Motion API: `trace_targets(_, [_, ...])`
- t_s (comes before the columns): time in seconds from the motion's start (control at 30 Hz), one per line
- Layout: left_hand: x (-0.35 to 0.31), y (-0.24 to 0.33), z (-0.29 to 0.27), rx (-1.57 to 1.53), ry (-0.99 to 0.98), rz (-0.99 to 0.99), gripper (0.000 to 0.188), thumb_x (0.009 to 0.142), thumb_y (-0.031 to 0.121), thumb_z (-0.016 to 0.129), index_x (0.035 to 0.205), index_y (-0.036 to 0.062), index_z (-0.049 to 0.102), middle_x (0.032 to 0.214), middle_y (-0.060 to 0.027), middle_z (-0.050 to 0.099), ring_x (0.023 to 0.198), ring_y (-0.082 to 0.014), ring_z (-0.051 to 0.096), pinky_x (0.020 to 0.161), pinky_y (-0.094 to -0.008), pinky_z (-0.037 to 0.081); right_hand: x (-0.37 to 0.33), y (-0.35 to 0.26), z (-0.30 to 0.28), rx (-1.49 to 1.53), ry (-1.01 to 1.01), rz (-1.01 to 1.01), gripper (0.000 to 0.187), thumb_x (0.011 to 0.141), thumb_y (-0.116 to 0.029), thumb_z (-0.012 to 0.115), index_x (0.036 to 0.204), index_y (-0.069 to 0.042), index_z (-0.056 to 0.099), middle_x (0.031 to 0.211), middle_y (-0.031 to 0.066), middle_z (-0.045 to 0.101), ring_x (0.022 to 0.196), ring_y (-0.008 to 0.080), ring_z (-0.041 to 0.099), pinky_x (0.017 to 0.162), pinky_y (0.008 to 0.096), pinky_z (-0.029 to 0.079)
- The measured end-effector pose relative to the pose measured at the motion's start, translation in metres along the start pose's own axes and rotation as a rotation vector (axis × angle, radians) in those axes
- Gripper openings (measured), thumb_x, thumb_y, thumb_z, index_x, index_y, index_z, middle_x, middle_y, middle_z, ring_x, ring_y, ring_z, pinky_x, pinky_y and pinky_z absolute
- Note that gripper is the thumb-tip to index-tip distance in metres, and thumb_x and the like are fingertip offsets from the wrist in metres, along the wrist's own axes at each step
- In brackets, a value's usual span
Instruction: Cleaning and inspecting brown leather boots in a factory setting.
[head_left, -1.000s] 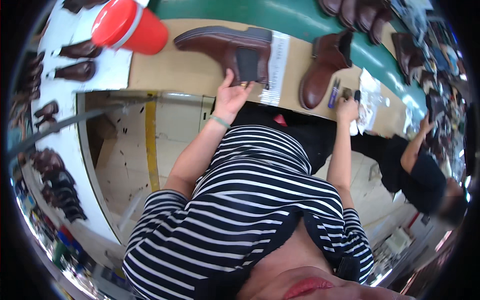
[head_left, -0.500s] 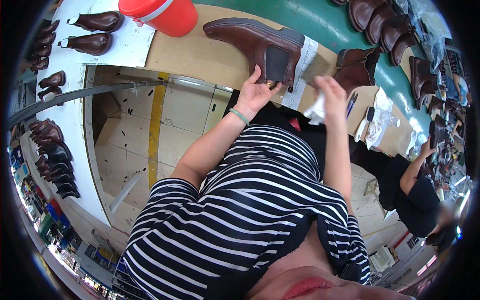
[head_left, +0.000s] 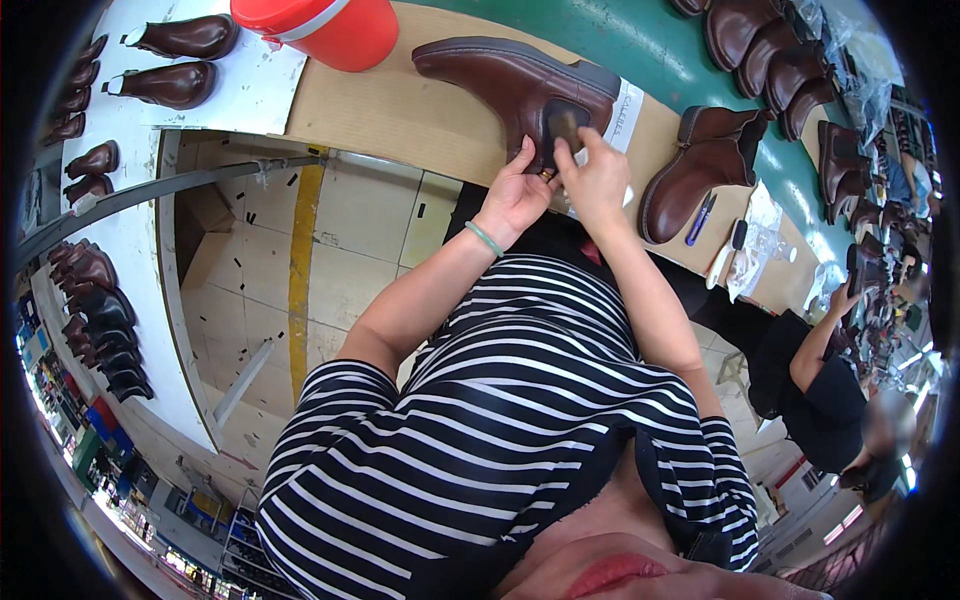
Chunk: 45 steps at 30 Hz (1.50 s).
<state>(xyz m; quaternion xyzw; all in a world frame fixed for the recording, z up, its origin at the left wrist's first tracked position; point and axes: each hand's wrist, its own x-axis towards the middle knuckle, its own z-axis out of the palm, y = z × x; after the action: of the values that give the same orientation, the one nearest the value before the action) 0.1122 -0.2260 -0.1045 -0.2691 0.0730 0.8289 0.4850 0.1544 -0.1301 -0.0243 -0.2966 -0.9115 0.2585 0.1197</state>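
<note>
A dark brown ankle boot (head_left: 500,85) lies on its side on the cardboard-covered table, its sole facing away from me and its toe to the left. My left hand (head_left: 517,195) is closed on the boot's top edge, thumb against the leather. Over the boot's elastic side panel is my right hand (head_left: 597,180), pinching a small brownish piece (head_left: 565,128), whose kind I cannot make out. Something white partly shows beneath that hand. Right of it lies a second brown boot (head_left: 690,185).
A red bucket (head_left: 330,35) stands at the back left. Pens (head_left: 702,218), a white-handled brush (head_left: 728,248) and a clear plastic bottle (head_left: 780,247) lie at the right. More boots fill the white left table (head_left: 150,240). Another person (head_left: 820,380) works at the far right.
My right hand has moved left, from beside the boot onto its side panel, with the brownish piece. The second boot now sits nearer to me. My left hand keeps its grip.
</note>
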Motion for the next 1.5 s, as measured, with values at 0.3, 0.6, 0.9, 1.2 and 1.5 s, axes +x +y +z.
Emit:
trace_targets(0.3, [0.004,0.002,-0.004,-0.055,-0.037,-0.064,0.034,0.091,0.028,0.059,0.119,0.0084,0.053,0.114,-0.0077,0.061,0.105,-0.0231,0.055,0.097,-0.0405,0.042,0.01,-0.002,0.008,0.054,0.044,-0.051,0.023,0.074,-0.021,0.068,0.086,0.0,0.066,0.071,0.0208,0.063,0.065,0.0369,0.064,0.059,0.0436,0.05])
trace_targets(0.6, [0.0,-0.001,-0.006,-0.024,-0.007,-0.033,0.034,0.091,0.029,0.059,0.119,0.0096,0.053,0.116,-0.0076,0.06,0.107,-0.0231,0.055,0.097,-0.0395,0.042,0.006,-0.008,-0.003,0.183,0.048,0.047,0.021,0.076,-0.02,0.065,0.083,0.0,0.065,0.071,0.0211,0.063,0.066,0.0383,0.063,0.06,0.0434,0.05])
trace_targets(0.9, [-0.001,0.0,-0.011,0.005,-0.02,-0.036,0.034,0.092,0.03,0.057,0.119,0.0104,0.053,0.116,-0.0048,0.061,0.108,-0.0219,0.055,0.097,-0.0398,0.042,0.003,-0.019,-0.013,0.249,0.021,0.103,0.019,0.078,-0.019,0.065,0.08,0.0,0.061,0.068,0.0215,0.061,0.065,0.0399,0.061,0.059,0.0463,0.047])
trace_targets(1.2, [-0.008,0.001,-0.002,0.021,-0.001,-0.036,0.034,0.093,0.029,0.056,0.121,0.0094,0.052,0.118,-0.008,0.059,0.109,-0.0229,0.055,0.097,-0.0406,0.043,-0.006,-0.007,-0.012,0.225,-0.072,0.074,0.02,0.077,-0.019,0.066,0.08,0.0,0.062,0.065,0.0225,0.06,0.065,0.041,0.061,0.058,0.0466,0.047])
trace_targets(1.5, [-0.007,0.0,-0.004,-0.005,0.016,-0.054,0.032,0.092,0.028,0.057,0.117,0.0104,0.054,0.115,-0.006,0.061,0.109,-0.0233,0.055,0.097,-0.0402,0.044,-0.023,0.003,-0.006,0.116,-0.138,0.015,0.022,0.076,-0.022,0.065,0.08,0.0,0.065,0.066,0.0232,0.061,0.064,0.039,0.063,0.058,0.0442,0.049])
